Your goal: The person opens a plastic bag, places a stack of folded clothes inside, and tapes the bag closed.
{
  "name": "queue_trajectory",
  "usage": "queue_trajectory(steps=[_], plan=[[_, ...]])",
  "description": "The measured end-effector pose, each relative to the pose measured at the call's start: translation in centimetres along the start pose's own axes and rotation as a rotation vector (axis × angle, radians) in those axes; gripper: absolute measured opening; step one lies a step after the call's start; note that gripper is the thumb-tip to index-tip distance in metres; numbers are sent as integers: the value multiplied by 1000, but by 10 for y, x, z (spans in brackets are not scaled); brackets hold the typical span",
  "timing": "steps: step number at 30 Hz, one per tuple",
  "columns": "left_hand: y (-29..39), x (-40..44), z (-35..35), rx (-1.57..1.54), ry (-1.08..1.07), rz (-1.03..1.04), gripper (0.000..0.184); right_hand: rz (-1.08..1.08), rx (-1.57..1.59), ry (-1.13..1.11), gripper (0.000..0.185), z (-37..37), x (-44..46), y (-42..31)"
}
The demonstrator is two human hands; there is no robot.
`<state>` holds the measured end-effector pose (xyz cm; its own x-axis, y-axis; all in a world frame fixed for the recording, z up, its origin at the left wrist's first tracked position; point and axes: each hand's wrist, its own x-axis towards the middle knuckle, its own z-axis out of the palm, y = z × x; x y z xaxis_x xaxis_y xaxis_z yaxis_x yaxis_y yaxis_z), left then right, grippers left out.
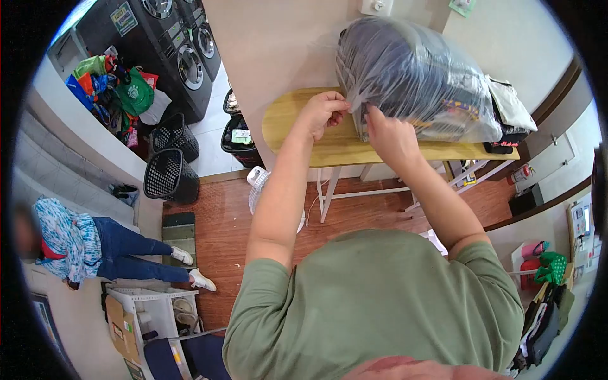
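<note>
A large clear plastic bag (411,76) packed with dark folded clothes lies on a narrow wooden table (288,123) against the wall. My left hand (326,113) pinches the gathered end of the bag at its left side. Close beside it, my right hand (389,134) has its fingers curled at the same bunched plastic. Only a small gap separates the two hands. Folded clothes (510,111), pale on top and dark below, sit at the bag's right end.
Dark front-loading machines (190,63) and black laundry baskets (170,176) stand at the left. A white fan (256,183) is on the floor below the table. At the far left is a person (69,237) in jeans. Hanging clothes (541,323) are at the lower right.
</note>
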<state>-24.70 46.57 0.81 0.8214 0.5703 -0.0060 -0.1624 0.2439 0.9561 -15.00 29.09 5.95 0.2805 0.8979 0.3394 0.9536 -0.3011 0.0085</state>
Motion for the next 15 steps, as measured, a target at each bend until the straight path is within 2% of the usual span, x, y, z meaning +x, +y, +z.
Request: queue_trajectory(steps=[4, 7, 10, 12, 14, 15], plan=[[-6, 3, -2, -30, -34, 31, 8, -43, -49, -32, 19, 32, 28, -2], [-5, 2, 6, 209, 21, 187, 12, -88, -94, -105, 22, 53, 58, 2], [4, 1, 7, 715, 103, 187, 21, -70, -155, -131, 20, 46, 60, -4], [-1, 11, 28, 938, 443, 696, 26, -148, -231, -117, 19, 51, 52, -2], [-4, 11, 41, 1074, 532, 778, 28, -178, -268, -196, 23, 57, 48, -5], [2, 12, 44, 1108, 446, 612, 29, -196, -287, -230, 25, 57, 49, -6]])
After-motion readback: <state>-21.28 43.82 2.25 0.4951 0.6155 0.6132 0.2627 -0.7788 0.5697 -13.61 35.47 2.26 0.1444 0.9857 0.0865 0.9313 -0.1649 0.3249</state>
